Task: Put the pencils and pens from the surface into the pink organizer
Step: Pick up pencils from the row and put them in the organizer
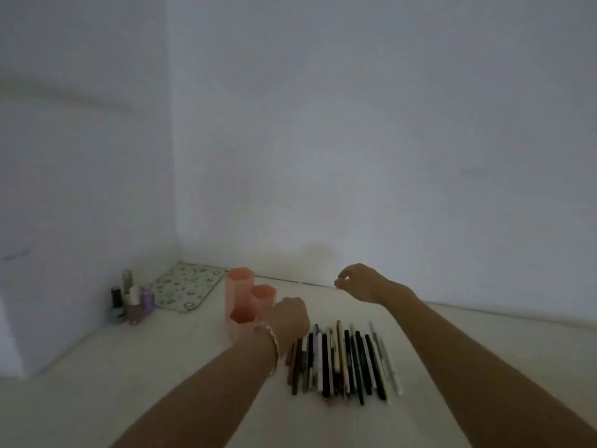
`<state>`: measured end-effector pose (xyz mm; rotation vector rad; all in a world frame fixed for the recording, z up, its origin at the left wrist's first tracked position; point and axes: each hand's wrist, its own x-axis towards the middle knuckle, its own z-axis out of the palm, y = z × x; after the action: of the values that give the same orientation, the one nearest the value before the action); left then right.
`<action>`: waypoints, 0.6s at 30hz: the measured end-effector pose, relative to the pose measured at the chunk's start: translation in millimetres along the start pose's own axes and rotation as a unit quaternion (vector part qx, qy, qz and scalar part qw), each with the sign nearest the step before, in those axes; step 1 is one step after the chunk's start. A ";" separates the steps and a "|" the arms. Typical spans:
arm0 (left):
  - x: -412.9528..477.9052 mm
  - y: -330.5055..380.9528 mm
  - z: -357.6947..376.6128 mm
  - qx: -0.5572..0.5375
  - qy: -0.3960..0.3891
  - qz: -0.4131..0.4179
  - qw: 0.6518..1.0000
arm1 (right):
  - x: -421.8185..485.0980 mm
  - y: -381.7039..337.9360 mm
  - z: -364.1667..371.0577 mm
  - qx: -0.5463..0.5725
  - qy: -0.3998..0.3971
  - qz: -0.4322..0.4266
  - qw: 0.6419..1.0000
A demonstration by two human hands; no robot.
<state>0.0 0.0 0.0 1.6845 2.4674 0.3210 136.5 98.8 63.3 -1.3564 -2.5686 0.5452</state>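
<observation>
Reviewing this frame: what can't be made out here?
- Head view: left hand fingers curl away, so its grip is unreadable.
- Pink organizer: front compartment partly hidden by that hand; contents unseen.
- Pens and pencils: blurred, overlapping, uncountable.
- Bottles: labels too small.

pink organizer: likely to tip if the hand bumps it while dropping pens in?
Possibly. The pink organizer is three narrow hexagonal tubes of uneven height, and looks like thin, light plastic with nothing visible inside. The joined tubes widen its base, which should help. The tallest tube at the back probably makes it top-heavy once pens stand in it.
</observation>
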 end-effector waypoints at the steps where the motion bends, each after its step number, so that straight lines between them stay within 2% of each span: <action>1: 0.5 -1.5 7.4 0.011 -0.006 0.001 1.000 | 7.0 0.8 7.3 0.012 -0.004 0.003 1.000; 13: 21.6 -10.2 51.0 -0.036 0.003 -0.012 0.999 | 40.2 13.6 59.2 0.085 0.021 -0.013 0.996; 16: 28.9 -7.5 23.6 -0.051 0.028 0.001 0.998 | 44.4 13.9 63.1 0.100 0.034 -0.005 0.994; 18: 38.9 -9.8 -11.0 -0.112 0.057 0.005 0.992 | 49.0 10.9 67.1 0.093 0.032 0.013 0.995</action>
<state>-25.5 31.7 8.5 1.6290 2.3932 0.6844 95.0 129.2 -2.8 -1.3234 -2.3866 0.7133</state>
